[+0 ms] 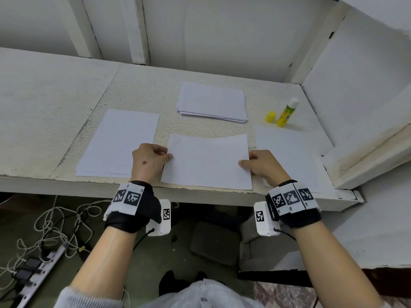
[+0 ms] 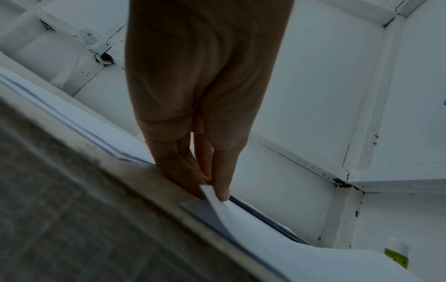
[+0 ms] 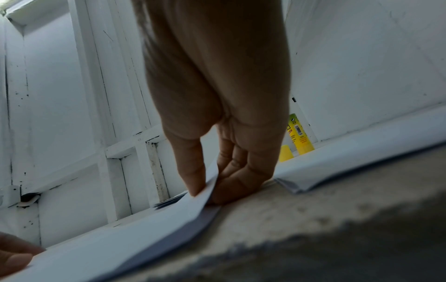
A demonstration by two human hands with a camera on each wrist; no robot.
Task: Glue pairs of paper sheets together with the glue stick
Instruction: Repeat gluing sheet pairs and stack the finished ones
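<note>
A white paper sheet [image 1: 208,162] lies at the table's front edge, its far edge bowed up. My left hand [image 1: 151,160] pinches its left edge between thumb and fingers [image 2: 223,183]; my right hand [image 1: 262,164] pinches its right edge [image 3: 205,188]. A second sheet [image 3: 200,219] shows beneath the held one in the right wrist view. The yellow glue stick [image 1: 287,113] stands uncapped at the back right, leaning slightly, and its yellow cap [image 1: 270,116] sits just left of it.
A stack of sheets [image 1: 212,102] lies behind the held sheet. Sheets also lie at the left [image 1: 120,141] and at the right [image 1: 289,152]. White walls close the table [image 1: 142,85] at the back and right. Cables and a power strip [image 1: 33,274] lie on the floor.
</note>
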